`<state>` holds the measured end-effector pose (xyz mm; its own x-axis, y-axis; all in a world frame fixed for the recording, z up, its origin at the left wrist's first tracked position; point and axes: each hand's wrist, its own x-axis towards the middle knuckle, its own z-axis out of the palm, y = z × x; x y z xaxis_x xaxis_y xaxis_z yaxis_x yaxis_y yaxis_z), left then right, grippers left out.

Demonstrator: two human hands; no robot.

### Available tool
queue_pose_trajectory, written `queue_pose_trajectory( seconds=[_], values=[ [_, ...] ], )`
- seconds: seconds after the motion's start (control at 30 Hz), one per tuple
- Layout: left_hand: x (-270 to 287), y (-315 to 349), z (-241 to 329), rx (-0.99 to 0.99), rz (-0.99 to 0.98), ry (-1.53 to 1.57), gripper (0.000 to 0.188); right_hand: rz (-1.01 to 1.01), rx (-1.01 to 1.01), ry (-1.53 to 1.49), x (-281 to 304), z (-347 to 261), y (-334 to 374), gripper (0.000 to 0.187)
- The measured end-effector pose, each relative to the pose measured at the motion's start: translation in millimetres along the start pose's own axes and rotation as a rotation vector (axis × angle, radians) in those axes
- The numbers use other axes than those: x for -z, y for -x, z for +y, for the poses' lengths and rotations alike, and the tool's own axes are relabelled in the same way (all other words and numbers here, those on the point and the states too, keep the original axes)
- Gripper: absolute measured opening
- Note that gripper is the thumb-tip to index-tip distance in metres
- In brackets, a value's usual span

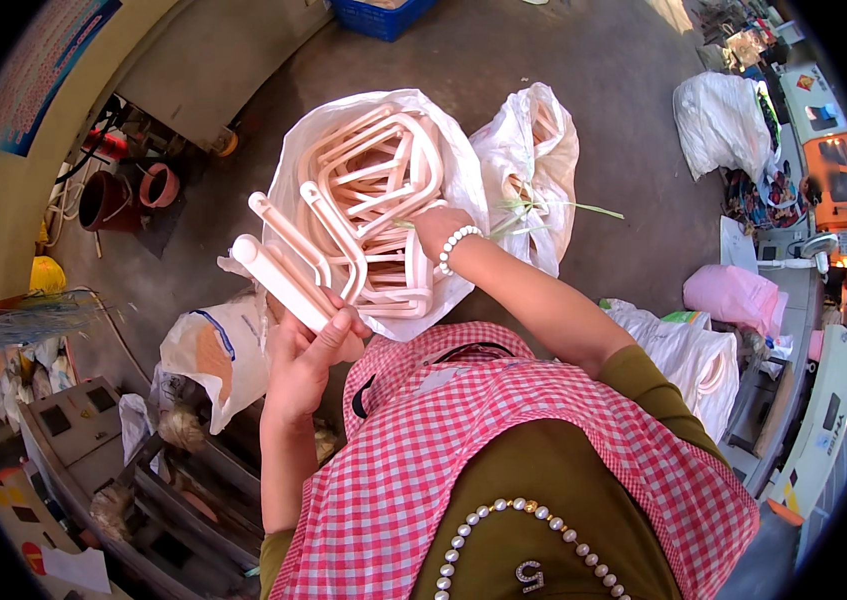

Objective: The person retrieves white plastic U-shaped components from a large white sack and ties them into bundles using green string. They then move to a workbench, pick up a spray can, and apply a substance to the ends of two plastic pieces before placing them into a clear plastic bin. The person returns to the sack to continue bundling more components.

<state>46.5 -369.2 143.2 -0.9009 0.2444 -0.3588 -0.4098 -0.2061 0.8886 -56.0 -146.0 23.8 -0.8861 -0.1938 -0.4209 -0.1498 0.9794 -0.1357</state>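
Note:
A large white woven sack stands wide open in front of me, filled with pale pink bent plastic frames that look like handles or brackets. My left hand is closed around the lower ends of several pale pink plastic bars, its thumb lying on top. They slant up over the sack's left rim, and some have rounded ends. Inside the right rim, my right hand rests against the frames, with a white bead bracelet at its wrist. Its fingertips are mostly hidden, so what they grip is unclear.
A second white sack with similar pieces stands to the right, tied with green strips. A whitish bag lies at left, near dark metal machinery. Buckets and a blue crate stand farther off; bags and machines line the right.

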Motion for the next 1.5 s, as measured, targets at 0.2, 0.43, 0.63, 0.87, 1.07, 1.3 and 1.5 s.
queue_pose_trajectory(
  seconds=[0.2,0.43,0.63,0.87,1.07,1.3,1.5],
  values=[
    [14.9,0.7,-0.1,0.003,0.052,0.015,0.022,-0.077,-0.011,0.114,-9.3,2.7,-9.1,0.019],
    [11.3,-2.3,-6.8,-0.024,0.069,-0.018,0.023,-0.151,-0.005,0.161,-11.1,11.2,-13.7,0.02],
    [-6.8,-1.2,-9.2,-0.035,0.047,-0.118,0.02,-0.162,-0.012,0.082,-9.9,16.2,-18.0,0.024],
    [-11.6,-6.7,-25.5,0.014,-0.241,-0.601,0.029,-0.103,-0.002,-0.08,-12.2,26.5,-15.1,0.023],
    [-17.6,-37.3,-17.0,-0.125,-0.228,-0.894,0.026,-0.162,-0.003,-0.038,-10.6,27.6,-15.3,0.026],
    [-9.4,-90.3,-22.1,-0.218,-0.085,-1.401,0.023,0.047,0.07,-0.339,32.4,37.4,46.1,0.019],
    [-7.7,-137.9,-61.2,-0.445,-0.089,-1.597,0.018,-0.006,-0.011,-1.293,48.6,67.1,101.4,0.012]
  ],
)
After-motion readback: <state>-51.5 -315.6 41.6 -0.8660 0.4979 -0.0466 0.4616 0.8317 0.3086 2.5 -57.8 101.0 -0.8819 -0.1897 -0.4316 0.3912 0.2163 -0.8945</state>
